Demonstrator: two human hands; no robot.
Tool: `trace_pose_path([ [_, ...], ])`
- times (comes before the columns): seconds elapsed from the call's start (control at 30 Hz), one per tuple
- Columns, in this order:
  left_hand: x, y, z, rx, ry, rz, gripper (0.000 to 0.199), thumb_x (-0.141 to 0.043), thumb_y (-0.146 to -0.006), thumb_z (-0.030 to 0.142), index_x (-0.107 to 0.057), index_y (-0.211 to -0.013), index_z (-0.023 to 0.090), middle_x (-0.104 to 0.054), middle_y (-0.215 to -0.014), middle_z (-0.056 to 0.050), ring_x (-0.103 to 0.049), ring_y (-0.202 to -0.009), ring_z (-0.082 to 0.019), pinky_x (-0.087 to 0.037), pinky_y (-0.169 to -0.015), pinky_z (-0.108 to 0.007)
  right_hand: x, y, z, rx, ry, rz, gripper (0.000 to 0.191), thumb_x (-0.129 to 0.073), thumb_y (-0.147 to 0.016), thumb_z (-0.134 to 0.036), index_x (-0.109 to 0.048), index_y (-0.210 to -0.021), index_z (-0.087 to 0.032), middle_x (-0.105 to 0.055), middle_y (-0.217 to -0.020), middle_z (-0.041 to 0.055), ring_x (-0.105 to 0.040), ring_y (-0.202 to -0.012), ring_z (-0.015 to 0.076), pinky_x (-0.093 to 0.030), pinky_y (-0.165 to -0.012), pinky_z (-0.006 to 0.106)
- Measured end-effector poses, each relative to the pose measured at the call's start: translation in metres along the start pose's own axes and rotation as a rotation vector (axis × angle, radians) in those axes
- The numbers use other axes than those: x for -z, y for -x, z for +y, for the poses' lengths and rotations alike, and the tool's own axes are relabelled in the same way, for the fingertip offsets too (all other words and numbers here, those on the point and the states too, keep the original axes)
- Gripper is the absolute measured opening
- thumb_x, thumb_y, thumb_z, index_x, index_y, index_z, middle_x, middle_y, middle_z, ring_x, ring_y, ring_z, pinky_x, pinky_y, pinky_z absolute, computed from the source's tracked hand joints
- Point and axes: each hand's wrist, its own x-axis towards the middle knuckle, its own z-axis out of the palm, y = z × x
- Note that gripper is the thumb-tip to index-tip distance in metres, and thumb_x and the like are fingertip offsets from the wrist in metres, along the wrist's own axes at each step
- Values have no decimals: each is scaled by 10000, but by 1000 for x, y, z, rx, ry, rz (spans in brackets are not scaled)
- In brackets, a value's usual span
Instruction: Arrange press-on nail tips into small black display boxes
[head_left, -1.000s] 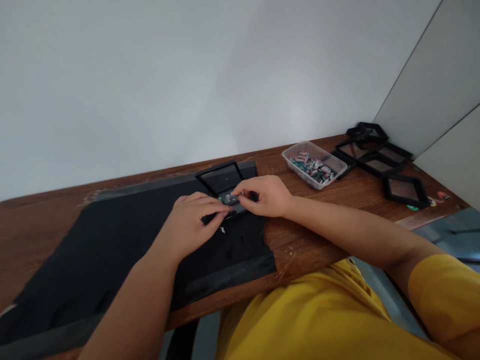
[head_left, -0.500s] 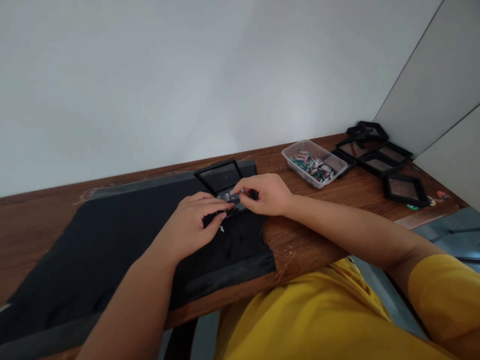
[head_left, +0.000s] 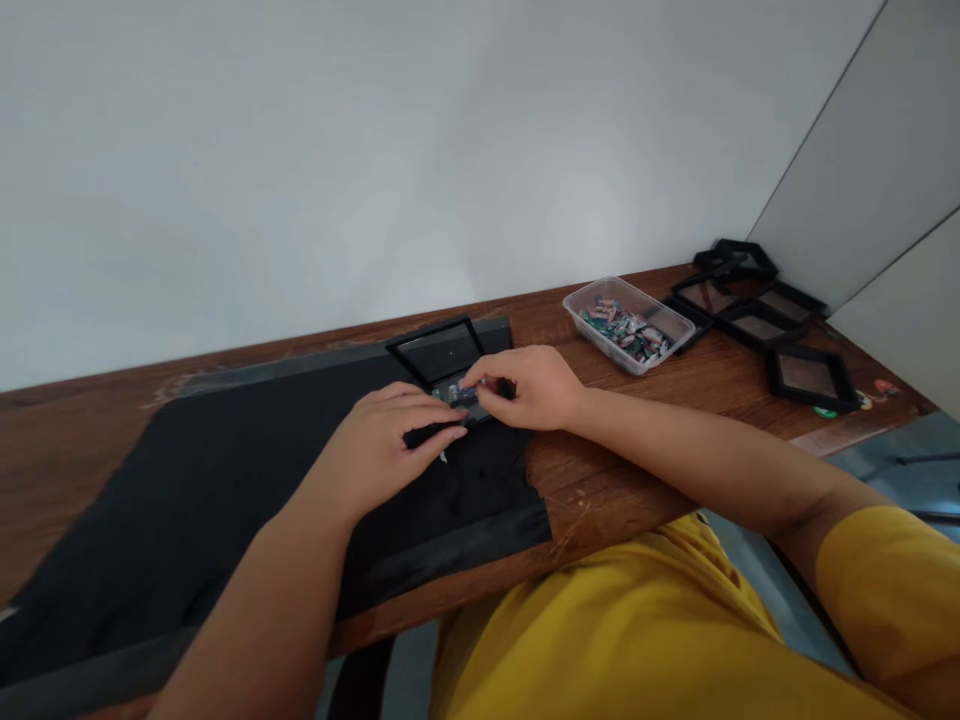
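Observation:
A hinged black frame (head_left: pixel 437 352) with clear panes stands opened on the black mat (head_left: pixel 255 470); its upper half tilts up at the back and its lower half lies flat between my hands. Small pale and greenish pieces (head_left: pixel 454 390) rest on the lower pane. My left hand (head_left: pixel 390 430) grips the lower half at its left front, thumb and fingertips close together there. From the right, my right hand (head_left: pixel 529 388) bends its index finger and thumb into a pinch over the pane; whatever lies between those fingertips is too small to make out. A whitish scrap (head_left: pixel 443 457) shows below my left thumb.
A clear plastic tub (head_left: pixel 630 325) holding many small wrapped, colourful pieces stands right of the mat on the wooden table (head_left: pixel 600 490). Several black frames (head_left: pixel 812 378) lie farther right, near the wall. Small coloured bits (head_left: pixel 885 387) sit by the table's right edge.
My left thumb has shifted slightly right and up along the frame's front edge. My right hand stays almost where it was, over the pane.

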Motion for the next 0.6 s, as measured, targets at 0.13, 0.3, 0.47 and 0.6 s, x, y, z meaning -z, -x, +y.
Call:
trace_pose_path([
  [0.13, 1, 1, 1, 21, -8, -9, 349, -646, -1047, 594, -910, -994, 371, -884, -995, -50, -800, -973, -314, -655, -942, -505, 0, 0, 0, -1, 3, -10, 220, -666, -977, -195, -831, -1117, -236, -791, -866, -10, -698, -787, 157, -449, -750, 273],
  [0.3, 0, 2, -2, 26, -8, 12, 331, -661, -1037, 574, -908, -977, 363, -885, -986, -48, -807, -976, -317, -664, -929, -501, 1, 0, 0, -2, 5, -17, 224, -661, -979, -203, -832, -1122, -233, -789, -873, -7, -699, -798, 160, -446, -754, 277],
  [0.47, -1, 1, -2, 31, 11, 31, 302, -673, -1031, 543, -904, -941, 372, -882, -953, -37, -804, -958, -309, -662, -914, -498, 2, -1, -1, -13, 19, -48, 232, -655, -978, -200, -840, -1115, -230, -787, -866, -4, -691, -780, 164, -434, -739, 285],
  [0.6, 3, 1, 0, 25, 6, 43, 324, -666, -1049, 524, -908, -944, 337, -880, -938, -15, -787, -942, -296, -651, -885, -468, 3, -1, -2, -34, 35, -75, 237, -648, -984, -205, -846, -1110, -238, -786, -860, -2, -701, -802, 170, -426, -743, 288],
])
